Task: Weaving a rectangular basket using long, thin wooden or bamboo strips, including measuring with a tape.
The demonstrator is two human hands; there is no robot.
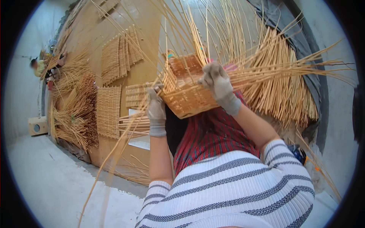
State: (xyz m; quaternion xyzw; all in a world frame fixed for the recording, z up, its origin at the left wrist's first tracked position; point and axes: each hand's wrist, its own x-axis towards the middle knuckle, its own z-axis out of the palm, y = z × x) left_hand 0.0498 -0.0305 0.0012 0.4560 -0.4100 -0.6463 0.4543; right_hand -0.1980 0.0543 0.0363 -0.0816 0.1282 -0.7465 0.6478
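Observation:
A half-woven wicker basket (191,99) is held tilted above my lap. Its woven sides rise from the base, and long loose rods stick up and out from its edges. My left hand (156,107), in a pale work glove, is closed at the basket's left corner, where thin rods trail down toward the lower left. The other glove covers my right hand (217,84), whose bent fingers grip the right part of the rim. A bundle of long rods runs off to the right behind that hand. Both hands' fingertips are partly hidden.
Large heaps of peeled rods (279,79) lie at the right and darker bundled rods (78,110) at the left. Flat woven panels (109,112) rest on the floor. A striped red cloth (216,133) covers my lap. Another person (40,67) is far left.

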